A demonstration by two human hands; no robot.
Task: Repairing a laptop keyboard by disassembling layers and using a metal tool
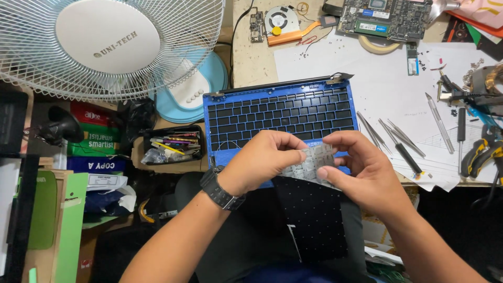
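Both hands, left hand (262,160) and right hand (356,167), fingers clamped on translucent grey membrane sheet (309,163), over blue laptop keyboard frame (277,112). Laptop stripped; green circuit board (385,18) out on desk; reassembly pending.

Both forearms bare, no sleeves in view. Left hand (260,162): chunky black plastic digital wristwatch (220,189) with ribbed strap on the wrist. Right hand (361,170): no watch, rings or gloves. Dark garment over lap.
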